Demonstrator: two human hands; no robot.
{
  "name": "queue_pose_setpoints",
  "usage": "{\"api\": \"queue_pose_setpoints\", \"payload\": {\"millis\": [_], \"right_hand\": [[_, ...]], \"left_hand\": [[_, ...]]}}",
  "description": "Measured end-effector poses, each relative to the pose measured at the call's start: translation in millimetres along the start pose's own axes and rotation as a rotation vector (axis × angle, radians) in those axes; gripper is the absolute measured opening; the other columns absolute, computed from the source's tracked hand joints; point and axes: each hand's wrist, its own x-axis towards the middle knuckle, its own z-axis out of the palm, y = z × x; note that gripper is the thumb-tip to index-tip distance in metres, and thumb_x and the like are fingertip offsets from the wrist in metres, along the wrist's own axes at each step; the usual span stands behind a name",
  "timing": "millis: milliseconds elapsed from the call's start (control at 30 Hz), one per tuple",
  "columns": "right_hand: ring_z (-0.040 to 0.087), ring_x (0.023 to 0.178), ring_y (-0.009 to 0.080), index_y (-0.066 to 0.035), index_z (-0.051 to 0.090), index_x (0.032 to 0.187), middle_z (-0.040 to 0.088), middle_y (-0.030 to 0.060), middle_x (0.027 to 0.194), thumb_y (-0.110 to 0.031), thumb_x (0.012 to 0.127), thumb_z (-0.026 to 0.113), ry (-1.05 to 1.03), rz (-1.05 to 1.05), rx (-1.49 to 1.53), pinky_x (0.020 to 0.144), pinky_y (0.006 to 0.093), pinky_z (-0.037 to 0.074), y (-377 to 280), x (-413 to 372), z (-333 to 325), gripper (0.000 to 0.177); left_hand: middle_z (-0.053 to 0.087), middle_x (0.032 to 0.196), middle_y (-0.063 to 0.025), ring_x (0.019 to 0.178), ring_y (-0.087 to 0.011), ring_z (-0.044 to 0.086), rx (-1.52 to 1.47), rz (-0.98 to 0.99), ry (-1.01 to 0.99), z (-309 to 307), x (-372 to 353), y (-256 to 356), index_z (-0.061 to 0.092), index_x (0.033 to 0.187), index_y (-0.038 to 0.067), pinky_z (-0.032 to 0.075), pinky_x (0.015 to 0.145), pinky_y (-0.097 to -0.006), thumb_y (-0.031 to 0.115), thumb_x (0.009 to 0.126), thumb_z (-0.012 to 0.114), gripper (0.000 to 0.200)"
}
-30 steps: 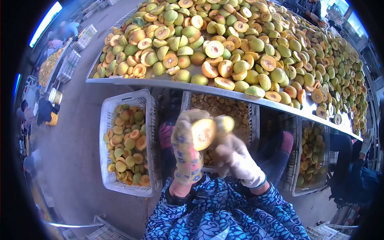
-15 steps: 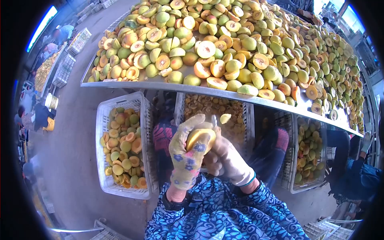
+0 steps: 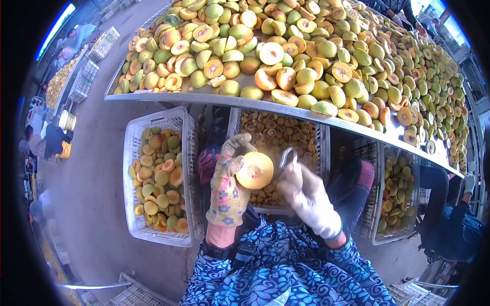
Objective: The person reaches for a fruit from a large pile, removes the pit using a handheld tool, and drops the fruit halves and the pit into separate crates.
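Centre frame: left hand (image 3: 227, 193) is clamping a peach half (image 3: 254, 170), right hand (image 3: 310, 200) is gripping a loop knife (image 3: 287, 155) just beside it; holding the fruit steady over the crate (image 3: 322, 153) looks wisest.

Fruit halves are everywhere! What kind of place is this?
Probably a fruit-processing workshop: a long metal table heaped with halved fruit, white crates of halves below it, and the gloved left hand holding a fruit half, the right hand a looped tool.
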Motion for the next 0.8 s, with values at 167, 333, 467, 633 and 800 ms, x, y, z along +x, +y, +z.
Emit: {"api": "queue_pose_setpoints", "payload": {"millis": [167,333,467,633,800], "right_hand": [[0.062,0.066,0.0295,-0.001,0.056,0.105,0.062,0.0215,0.078,-0.025,0.093,0.063,-0.093,-0.060,-0.053,0.062,0.0383,0.047,15.5,-11.1,20.3,0.027],[0.064,0.066,0.0301,0.000,0.055,0.107,0.063,0.0216,0.078,-0.025,0.094,0.062,-0.116,-0.087,-0.030,0.061,0.0388,0.048,25.6,-8.5,23.8,0.029],[0.066,0.067,0.0304,0.000,0.054,0.109,0.063,0.0202,0.076,-0.024,0.095,0.062,-0.135,-0.095,-0.034,0.060,0.0376,0.048,33.9,-5.0,23.3,0.029],[0.067,0.067,0.0284,0.000,0.054,0.109,0.065,0.0183,0.076,-0.024,0.096,0.061,-0.242,-0.142,-0.066,0.060,0.0357,0.049,30.3,8.2,12.2,0.028],[0.064,0.063,0.0196,0.000,0.054,0.108,0.064,0.0121,0.075,-0.026,0.096,0.061,-0.319,-0.152,-0.034,0.057,0.0321,0.049,44.2,17.6,8.5,0.030]], "left_hand": [[0.053,0.132,-0.0135,0.122,-0.0221,0.053,0.097,0.161,-0.137,8.7,0.2,-19.2,0.056,0.119,0.002,0.046,0.099,-0.0316,0.022,0.086,0.059,0.038],[0.062,0.120,-0.0217,0.109,-0.0307,0.064,-0.019,0.013,-0.020,15.3,-3.4,-20.8,0.052,0.118,0.008,0.055,0.092,-0.0430,0.021,0.097,0.056,0.025],[0.064,0.118,-0.0211,0.105,-0.0292,0.066,0.081,0.091,-0.032,15.0,-2.1,-23.4,0.056,0.116,0.003,0.057,0.088,-0.0400,0.024,0.098,0.056,0.027],[0.068,0.108,-0.0151,0.100,-0.0224,0.067,0.236,-0.006,0.012,9.5,-4.1,-21.2,0.066,0.108,-0.003,0.058,0.082,-0.0339,0.033,0.100,0.054,0.039],[0.068,0.101,-0.0121,0.092,-0.0192,0.067,0.431,0.182,0.043,11.1,2.5,-30.1,0.066,0.103,-0.003,0.056,0.078,-0.0311,0.035,0.101,0.052,0.041]]}}
